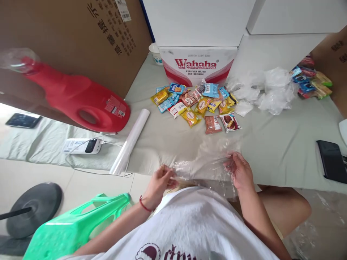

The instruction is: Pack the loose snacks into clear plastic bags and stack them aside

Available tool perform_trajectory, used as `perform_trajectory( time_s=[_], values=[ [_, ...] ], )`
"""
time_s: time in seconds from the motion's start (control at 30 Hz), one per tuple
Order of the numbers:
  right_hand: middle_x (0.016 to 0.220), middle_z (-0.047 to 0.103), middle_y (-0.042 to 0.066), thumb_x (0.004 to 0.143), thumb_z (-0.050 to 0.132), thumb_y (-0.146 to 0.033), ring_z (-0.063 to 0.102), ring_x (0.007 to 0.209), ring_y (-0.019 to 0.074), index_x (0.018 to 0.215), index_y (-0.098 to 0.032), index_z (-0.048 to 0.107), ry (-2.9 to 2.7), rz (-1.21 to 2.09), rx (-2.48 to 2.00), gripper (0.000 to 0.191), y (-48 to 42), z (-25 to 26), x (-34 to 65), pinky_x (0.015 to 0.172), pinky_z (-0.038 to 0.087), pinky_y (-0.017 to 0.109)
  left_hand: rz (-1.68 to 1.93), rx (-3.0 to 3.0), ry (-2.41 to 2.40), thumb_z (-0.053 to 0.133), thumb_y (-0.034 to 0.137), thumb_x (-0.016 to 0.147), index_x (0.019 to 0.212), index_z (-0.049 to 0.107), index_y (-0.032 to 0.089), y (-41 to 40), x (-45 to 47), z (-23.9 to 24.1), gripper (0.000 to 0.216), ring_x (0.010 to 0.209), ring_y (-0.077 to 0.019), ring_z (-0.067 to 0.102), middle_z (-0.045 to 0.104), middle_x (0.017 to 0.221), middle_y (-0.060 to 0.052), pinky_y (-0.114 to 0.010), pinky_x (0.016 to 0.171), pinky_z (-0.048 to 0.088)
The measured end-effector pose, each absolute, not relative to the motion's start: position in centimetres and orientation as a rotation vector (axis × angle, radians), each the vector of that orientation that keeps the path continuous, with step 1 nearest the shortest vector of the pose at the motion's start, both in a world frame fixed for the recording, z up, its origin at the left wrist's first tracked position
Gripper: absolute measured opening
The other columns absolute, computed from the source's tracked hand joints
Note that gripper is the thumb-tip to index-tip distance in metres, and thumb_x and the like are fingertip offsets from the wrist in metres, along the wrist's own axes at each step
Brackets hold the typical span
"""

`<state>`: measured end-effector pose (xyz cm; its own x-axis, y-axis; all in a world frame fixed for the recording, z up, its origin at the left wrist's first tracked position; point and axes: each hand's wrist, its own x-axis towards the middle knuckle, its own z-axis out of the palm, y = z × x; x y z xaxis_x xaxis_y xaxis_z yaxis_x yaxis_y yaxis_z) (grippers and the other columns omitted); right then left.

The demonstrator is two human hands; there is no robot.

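Observation:
A clear plastic bag (203, 162) stretches between my hands at the table's front edge. My left hand (164, 177), with a red string on its wrist, pinches the bag's left end. The other end is gripped between the fingertips of my right hand (238, 168). Just beyond the bag lie two small wrapped snacks, a brown packet (213, 124) and a white-and-maroon packet (230, 122). Behind them spreads a pile of colourful snack packets (193, 101). Crumpled clear bags (271, 90) are heaped to the right of that pile.
A Wahaha carton (199, 66) stands at the back. On the left are a red jug (86, 97), a roll of clear film (130, 142) and a white power bank (81, 146). A black phone (332, 160) lies far right. A green stool (73, 227) is on the floor.

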<state>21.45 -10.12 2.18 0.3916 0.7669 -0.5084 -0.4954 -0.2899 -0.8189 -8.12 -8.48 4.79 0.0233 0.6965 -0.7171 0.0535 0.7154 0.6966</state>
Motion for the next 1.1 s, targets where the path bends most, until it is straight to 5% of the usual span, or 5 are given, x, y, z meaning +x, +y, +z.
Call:
perform_trajectory(
  time_s=[0.17, 0.4, 0.63, 0.87, 1.1],
  values=[
    [0.099, 0.077, 0.007, 0.069, 0.086, -0.048, 0.053, 0.051, 0.0093, 0.095, -0.023, 0.072, -0.394, 1.323, -1.418, 0.039, -8.6, 2.2, 21.7, 0.042, 0.040, 0.024, 0.061, 1.178, 1.258, 0.073, 0.063, 0.080, 0.081, 0.064, 0.019, -9.0, -11.5, 7.1, 0.045, 0.062, -0.0135, 0.061, 0.065, 0.078, -0.002, -0.024, 0.052, 0.043],
    [0.084, 0.072, 0.003, 0.070, 0.082, -0.052, 0.045, 0.047, 0.0079, 0.094, -0.020, 0.070, -0.497, 1.295, -1.407, 0.043, -6.6, 2.2, 20.5, 0.039, 0.031, 0.024, 0.631, 1.827, 1.007, 0.058, 0.044, 0.098, 0.108, 0.064, 0.021, -5.3, -5.1, 9.8, 0.026, 0.088, -0.0193, 0.063, 0.067, 0.103, -0.010, -0.032, 0.079, 0.050],
    [0.082, 0.070, 0.000, 0.074, 0.078, -0.043, 0.044, 0.049, 0.0067, 0.092, -0.022, 0.065, -0.376, 1.162, -1.429, 0.031, -5.6, 2.5, 19.7, 0.041, 0.034, 0.021, 0.552, 2.592, 0.206, 0.071, 0.058, 0.088, 0.122, 0.059, 0.018, -8.8, 2.6, 5.6, 0.054, 0.105, -0.0282, 0.061, 0.068, 0.119, -0.014, -0.044, 0.090, 0.040],
    [0.080, 0.066, -0.002, 0.071, 0.075, -0.030, 0.048, 0.053, 0.0088, 0.085, -0.025, 0.059, -0.238, 1.050, -1.345, 0.022, -4.2, 1.9, 19.6, 0.045, 0.042, 0.023, 0.597, 2.570, 0.540, 0.053, 0.039, 0.101, 0.106, 0.062, 0.020, -10.5, 3.7, 0.5, 0.022, 0.092, -0.0249, 0.059, 0.068, 0.102, -0.012, -0.041, 0.080, 0.038],
    [0.089, 0.067, 0.001, 0.075, 0.073, -0.033, 0.055, 0.060, 0.0124, 0.089, -0.028, 0.057, -0.307, 1.054, -1.312, 0.022, -4.4, 1.2, 19.3, 0.050, 0.049, 0.026, 0.701, 2.349, 0.743, 0.050, 0.018, 0.098, 0.097, 0.067, 0.021, -9.5, 4.4, 1.9, 0.017, 0.101, -0.0258, 0.061, 0.072, 0.095, -0.010, -0.043, 0.087, 0.040]
  ],
)
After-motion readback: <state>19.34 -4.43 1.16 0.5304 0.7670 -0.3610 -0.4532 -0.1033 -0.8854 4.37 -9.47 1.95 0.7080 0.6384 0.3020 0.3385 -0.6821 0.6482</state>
